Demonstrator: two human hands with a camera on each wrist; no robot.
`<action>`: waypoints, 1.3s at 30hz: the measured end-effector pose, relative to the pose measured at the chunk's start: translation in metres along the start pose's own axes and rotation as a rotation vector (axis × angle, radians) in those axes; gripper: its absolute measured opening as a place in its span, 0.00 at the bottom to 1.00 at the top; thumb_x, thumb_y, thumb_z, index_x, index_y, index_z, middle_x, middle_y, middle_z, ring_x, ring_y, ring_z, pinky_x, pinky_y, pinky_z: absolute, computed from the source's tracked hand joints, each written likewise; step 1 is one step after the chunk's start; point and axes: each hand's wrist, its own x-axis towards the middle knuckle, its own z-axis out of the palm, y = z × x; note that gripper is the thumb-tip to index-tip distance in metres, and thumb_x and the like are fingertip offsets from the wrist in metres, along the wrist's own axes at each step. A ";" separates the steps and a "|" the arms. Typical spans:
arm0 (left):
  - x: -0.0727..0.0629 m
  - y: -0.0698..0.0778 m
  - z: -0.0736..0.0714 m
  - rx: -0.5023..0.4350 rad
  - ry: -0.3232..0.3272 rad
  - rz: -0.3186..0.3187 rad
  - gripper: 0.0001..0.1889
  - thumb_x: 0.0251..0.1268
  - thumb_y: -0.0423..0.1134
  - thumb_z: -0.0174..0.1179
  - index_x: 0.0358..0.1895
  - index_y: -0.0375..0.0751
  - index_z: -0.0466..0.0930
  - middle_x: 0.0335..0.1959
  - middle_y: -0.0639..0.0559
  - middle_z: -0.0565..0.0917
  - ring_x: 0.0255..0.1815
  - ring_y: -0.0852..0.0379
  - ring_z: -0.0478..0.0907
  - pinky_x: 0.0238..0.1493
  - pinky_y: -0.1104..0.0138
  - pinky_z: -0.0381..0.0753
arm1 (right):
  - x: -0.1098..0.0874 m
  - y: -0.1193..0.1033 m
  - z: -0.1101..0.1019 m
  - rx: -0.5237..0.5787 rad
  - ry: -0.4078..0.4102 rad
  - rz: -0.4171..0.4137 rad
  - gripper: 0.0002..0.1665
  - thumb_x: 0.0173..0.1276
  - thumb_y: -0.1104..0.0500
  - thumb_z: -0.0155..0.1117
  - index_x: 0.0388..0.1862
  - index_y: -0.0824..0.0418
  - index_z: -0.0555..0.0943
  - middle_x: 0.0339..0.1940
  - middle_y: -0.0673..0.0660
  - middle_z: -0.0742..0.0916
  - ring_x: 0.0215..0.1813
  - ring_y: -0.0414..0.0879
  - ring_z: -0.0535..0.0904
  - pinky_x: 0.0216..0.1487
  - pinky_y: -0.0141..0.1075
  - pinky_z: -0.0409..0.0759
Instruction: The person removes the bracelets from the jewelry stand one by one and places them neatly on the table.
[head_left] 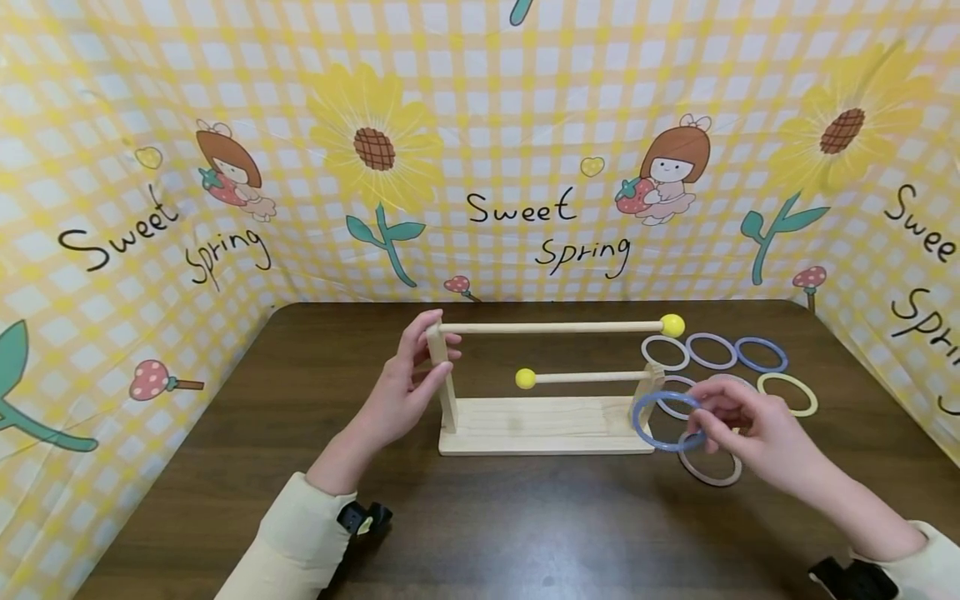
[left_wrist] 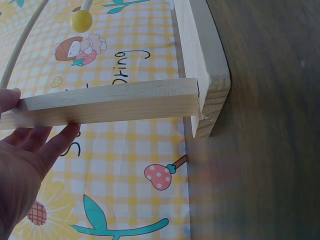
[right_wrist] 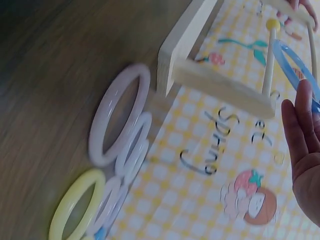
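My left hand (head_left: pixel 397 400) holds the tall upright post (head_left: pixel 448 408) of a wooden stand, thumb on one side and fingers on the other. From the post's top a long rod (head_left: pixel 562 328) runs right to a yellow ball (head_left: pixel 672 326). On the stand's base (head_left: pixel 547 425), a shorter post at the right carries a lower rod (head_left: pixel 585 377) pointing left, also tipped with a yellow ball (head_left: pixel 526 379). Beside that shorter post, my right hand (head_left: pixel 765 429) pinches a translucent blue ring (right_wrist: pixel 287 67) by its edge, raised above the table.
Several loose rings lie right of the stand, among them a yellow ring (right_wrist: pixel 71 202) and a pinkish ring (right_wrist: pixel 101 120); my right hand partly covers some. The dark wooden table (head_left: pixel 487 525) meets a yellow checked cloth (head_left: pixel 525 150) at its back and sides.
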 end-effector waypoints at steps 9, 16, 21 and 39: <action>0.001 0.001 0.000 -0.005 0.001 0.001 0.35 0.69 0.23 0.53 0.72 0.51 0.50 0.54 0.41 0.76 0.53 0.45 0.79 0.46 0.48 0.81 | -0.013 0.008 -0.025 -0.193 0.137 0.056 0.15 0.58 0.81 0.63 0.43 0.69 0.79 0.29 0.39 0.84 0.25 0.30 0.79 0.25 0.21 0.73; 0.002 0.000 0.000 0.006 0.000 0.006 0.35 0.68 0.22 0.54 0.72 0.50 0.50 0.54 0.41 0.76 0.53 0.45 0.79 0.46 0.51 0.81 | -0.025 0.023 -0.046 -0.248 0.147 0.113 0.12 0.63 0.78 0.61 0.43 0.69 0.78 0.27 0.37 0.83 0.25 0.28 0.77 0.22 0.22 0.71; 0.001 0.001 0.000 0.006 0.000 0.002 0.35 0.68 0.22 0.54 0.71 0.50 0.50 0.54 0.41 0.76 0.53 0.45 0.79 0.46 0.50 0.81 | -0.037 0.041 -0.061 -0.303 0.130 0.178 0.10 0.66 0.75 0.59 0.45 0.67 0.76 0.23 0.39 0.81 0.20 0.32 0.72 0.19 0.24 0.68; 0.000 -0.001 0.000 0.011 -0.003 0.008 0.35 0.69 0.23 0.53 0.72 0.50 0.50 0.55 0.41 0.76 0.53 0.45 0.79 0.46 0.50 0.82 | -0.068 0.092 -0.116 -0.289 0.027 0.320 0.11 0.68 0.74 0.58 0.38 0.59 0.79 0.22 0.41 0.83 0.25 0.31 0.78 0.17 0.27 0.65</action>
